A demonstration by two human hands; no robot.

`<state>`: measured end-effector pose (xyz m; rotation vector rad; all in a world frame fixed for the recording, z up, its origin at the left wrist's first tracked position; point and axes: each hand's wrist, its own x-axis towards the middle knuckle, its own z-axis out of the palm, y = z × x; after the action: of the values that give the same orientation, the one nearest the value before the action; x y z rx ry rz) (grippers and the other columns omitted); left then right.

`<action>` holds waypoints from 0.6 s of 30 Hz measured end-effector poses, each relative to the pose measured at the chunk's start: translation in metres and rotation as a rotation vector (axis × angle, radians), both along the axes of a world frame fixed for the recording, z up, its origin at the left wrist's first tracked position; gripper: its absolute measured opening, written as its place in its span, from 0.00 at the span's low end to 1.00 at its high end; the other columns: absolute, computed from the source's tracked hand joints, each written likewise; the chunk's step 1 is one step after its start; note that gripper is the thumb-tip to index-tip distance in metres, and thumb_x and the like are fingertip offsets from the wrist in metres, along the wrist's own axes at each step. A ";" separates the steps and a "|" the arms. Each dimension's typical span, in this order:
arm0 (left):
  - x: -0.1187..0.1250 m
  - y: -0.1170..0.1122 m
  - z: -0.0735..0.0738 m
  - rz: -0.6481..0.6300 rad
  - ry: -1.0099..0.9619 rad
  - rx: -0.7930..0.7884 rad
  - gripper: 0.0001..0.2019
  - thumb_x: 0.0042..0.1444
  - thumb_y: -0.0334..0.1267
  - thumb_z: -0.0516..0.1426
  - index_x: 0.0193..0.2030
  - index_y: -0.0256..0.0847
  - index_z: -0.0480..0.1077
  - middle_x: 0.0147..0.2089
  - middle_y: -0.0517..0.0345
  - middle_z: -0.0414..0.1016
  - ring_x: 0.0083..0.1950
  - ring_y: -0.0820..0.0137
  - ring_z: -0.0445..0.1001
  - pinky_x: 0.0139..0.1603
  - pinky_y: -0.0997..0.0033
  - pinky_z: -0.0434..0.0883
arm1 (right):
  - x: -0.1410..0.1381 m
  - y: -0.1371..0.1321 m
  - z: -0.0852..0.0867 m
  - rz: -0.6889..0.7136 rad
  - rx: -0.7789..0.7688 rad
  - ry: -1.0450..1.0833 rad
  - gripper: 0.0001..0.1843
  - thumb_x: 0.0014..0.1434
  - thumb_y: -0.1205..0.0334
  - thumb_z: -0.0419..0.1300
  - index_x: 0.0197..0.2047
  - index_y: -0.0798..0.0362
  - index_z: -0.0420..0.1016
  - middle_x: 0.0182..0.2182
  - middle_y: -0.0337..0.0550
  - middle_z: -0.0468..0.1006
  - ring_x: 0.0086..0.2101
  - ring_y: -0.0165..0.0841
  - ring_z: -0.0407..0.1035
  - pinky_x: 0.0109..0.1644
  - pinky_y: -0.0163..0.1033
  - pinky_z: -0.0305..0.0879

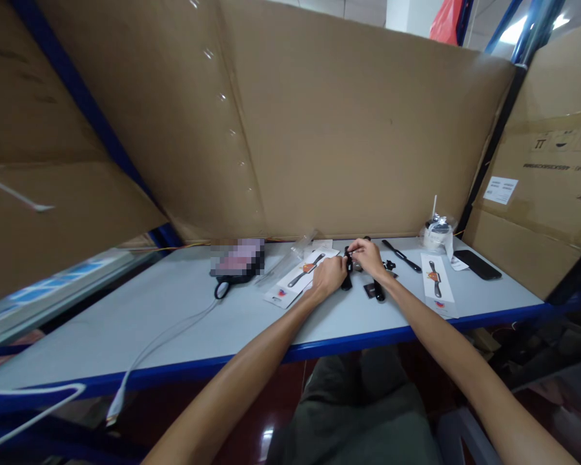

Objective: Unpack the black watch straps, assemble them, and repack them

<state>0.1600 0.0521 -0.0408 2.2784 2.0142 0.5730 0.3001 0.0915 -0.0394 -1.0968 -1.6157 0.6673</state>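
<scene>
My left hand [328,276] and my right hand [368,256] meet over the far middle of the grey table [174,310]. Both are closed around a small black watch with a strap [347,271], held between them just above the tabletop. The fingers pinch at its upper end. A second black strap piece [378,290] lies under my right wrist. A white card with a watch printed on it [303,276] lies just left of my left hand.
Another printed card [436,284], a loose black strap [401,256], a clear bag of parts [436,232] and a black phone [477,264] lie to the right. A black device with a white cable [164,339] sits left. Cardboard walls [348,129] enclose the table.
</scene>
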 end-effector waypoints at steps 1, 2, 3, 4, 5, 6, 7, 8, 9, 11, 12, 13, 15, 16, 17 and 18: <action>0.000 0.000 0.000 0.005 0.000 -0.001 0.27 0.73 0.46 0.41 0.47 0.37 0.80 0.47 0.37 0.83 0.51 0.52 0.81 0.47 0.60 0.73 | -0.001 0.001 0.000 0.004 -0.073 0.101 0.10 0.47 0.73 0.57 0.32 0.52 0.73 0.31 0.35 0.75 0.31 0.30 0.72 0.36 0.34 0.72; 0.000 0.000 0.001 0.010 0.001 -0.001 0.27 0.73 0.46 0.41 0.48 0.37 0.80 0.47 0.37 0.83 0.51 0.52 0.81 0.47 0.60 0.73 | -0.001 0.002 -0.001 -0.002 -0.137 0.186 0.10 0.47 0.72 0.59 0.34 0.51 0.72 0.31 0.34 0.75 0.29 0.29 0.72 0.33 0.33 0.72; 0.000 0.000 0.001 0.014 0.004 0.001 0.27 0.73 0.45 0.41 0.48 0.36 0.80 0.47 0.37 0.83 0.51 0.52 0.81 0.48 0.60 0.73 | -0.002 0.002 -0.001 -0.018 -0.191 0.243 0.10 0.48 0.71 0.61 0.35 0.51 0.70 0.30 0.34 0.75 0.27 0.29 0.72 0.30 0.33 0.72; 0.000 -0.001 0.001 0.017 0.008 0.003 0.27 0.73 0.46 0.41 0.48 0.36 0.80 0.47 0.36 0.82 0.50 0.52 0.81 0.48 0.59 0.73 | -0.003 0.002 -0.002 -0.034 -0.233 0.262 0.11 0.48 0.69 0.63 0.36 0.51 0.69 0.29 0.33 0.74 0.25 0.29 0.72 0.28 0.33 0.71; 0.000 -0.002 0.001 0.018 0.014 0.006 0.27 0.73 0.46 0.41 0.48 0.36 0.80 0.47 0.36 0.82 0.50 0.51 0.81 0.48 0.58 0.73 | -0.004 0.002 -0.003 -0.043 -0.266 0.252 0.11 0.50 0.67 0.65 0.35 0.50 0.68 0.27 0.33 0.74 0.24 0.29 0.71 0.26 0.32 0.70; 0.000 -0.003 0.001 0.018 0.020 0.011 0.28 0.73 0.46 0.41 0.48 0.36 0.80 0.47 0.35 0.82 0.50 0.50 0.81 0.49 0.57 0.73 | -0.004 0.002 -0.003 -0.047 -0.292 0.226 0.10 0.51 0.66 0.66 0.34 0.50 0.67 0.25 0.33 0.74 0.22 0.29 0.70 0.24 0.32 0.69; 0.000 -0.004 0.002 0.018 0.026 0.016 0.27 0.73 0.46 0.41 0.48 0.35 0.80 0.47 0.35 0.82 0.50 0.50 0.81 0.49 0.56 0.73 | -0.005 0.001 -0.004 -0.046 -0.308 0.195 0.10 0.52 0.65 0.66 0.33 0.50 0.67 0.23 0.34 0.74 0.21 0.29 0.70 0.24 0.33 0.69; 0.000 -0.005 0.002 0.017 0.032 0.020 0.27 0.73 0.46 0.41 0.48 0.35 0.80 0.47 0.34 0.82 0.50 0.49 0.81 0.49 0.55 0.73 | -0.006 0.000 -0.004 -0.042 -0.311 0.165 0.09 0.54 0.65 0.65 0.32 0.51 0.67 0.23 0.34 0.74 0.21 0.29 0.70 0.25 0.33 0.69; 0.001 -0.006 0.002 0.017 0.036 0.023 0.27 0.72 0.46 0.41 0.49 0.35 0.79 0.47 0.34 0.82 0.50 0.49 0.81 0.50 0.55 0.73 | -0.006 -0.001 -0.004 -0.036 -0.305 0.143 0.08 0.55 0.66 0.64 0.31 0.51 0.67 0.23 0.35 0.74 0.21 0.29 0.71 0.26 0.33 0.69; 0.001 -0.007 0.003 0.014 0.039 0.024 0.26 0.72 0.46 0.42 0.49 0.35 0.79 0.47 0.34 0.82 0.50 0.49 0.81 0.50 0.55 0.73 | -0.006 -0.005 -0.003 -0.045 -0.271 0.119 0.07 0.55 0.70 0.63 0.31 0.51 0.68 0.24 0.36 0.75 0.25 0.30 0.72 0.31 0.34 0.70; 0.001 -0.007 0.003 0.012 0.038 0.022 0.26 0.72 0.46 0.42 0.48 0.35 0.79 0.46 0.34 0.82 0.50 0.49 0.81 0.50 0.55 0.73 | -0.006 -0.007 -0.002 -0.057 -0.214 0.069 0.07 0.54 0.72 0.62 0.31 0.51 0.69 0.26 0.37 0.76 0.27 0.31 0.73 0.34 0.35 0.71; 0.001 -0.007 0.004 0.011 0.035 0.018 0.26 0.72 0.46 0.42 0.48 0.35 0.80 0.47 0.33 0.82 0.50 0.49 0.81 0.50 0.54 0.73 | -0.006 -0.010 -0.001 -0.070 -0.127 -0.018 0.08 0.54 0.73 0.61 0.32 0.51 0.70 0.28 0.38 0.77 0.31 0.32 0.73 0.38 0.36 0.71; 0.000 -0.005 0.004 0.012 0.020 0.009 0.26 0.72 0.46 0.42 0.47 0.35 0.80 0.47 0.33 0.82 0.50 0.49 0.81 0.51 0.55 0.72 | -0.004 -0.015 0.000 -0.087 0.093 -0.269 0.09 0.55 0.76 0.59 0.33 0.51 0.71 0.34 0.41 0.78 0.37 0.34 0.73 0.46 0.38 0.69; -0.001 -0.004 0.004 0.016 0.009 0.004 0.26 0.72 0.46 0.42 0.47 0.35 0.80 0.47 0.34 0.82 0.51 0.50 0.81 0.51 0.56 0.72 | -0.004 -0.017 0.001 -0.090 0.197 -0.400 0.10 0.56 0.77 0.57 0.34 0.51 0.72 0.36 0.43 0.78 0.40 0.35 0.72 0.48 0.38 0.67; -0.002 -0.002 0.004 0.021 -0.004 -0.001 0.26 0.72 0.45 0.42 0.47 0.35 0.80 0.47 0.34 0.82 0.51 0.50 0.81 0.51 0.57 0.72 | -0.002 -0.019 0.002 -0.092 0.275 -0.501 0.11 0.56 0.77 0.56 0.34 0.51 0.73 0.38 0.45 0.78 0.41 0.36 0.72 0.49 0.39 0.66; -0.003 -0.001 0.005 0.029 -0.019 -0.005 0.26 0.72 0.45 0.42 0.47 0.35 0.80 0.48 0.34 0.82 0.51 0.51 0.81 0.51 0.58 0.72 | -0.001 -0.018 0.003 -0.094 0.316 -0.551 0.12 0.57 0.77 0.55 0.34 0.51 0.73 0.39 0.46 0.79 0.41 0.37 0.72 0.49 0.39 0.66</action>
<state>0.1566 0.0510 -0.0361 2.2363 2.0404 0.5889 0.2992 0.0730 -0.0364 -1.1681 -2.0313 0.0293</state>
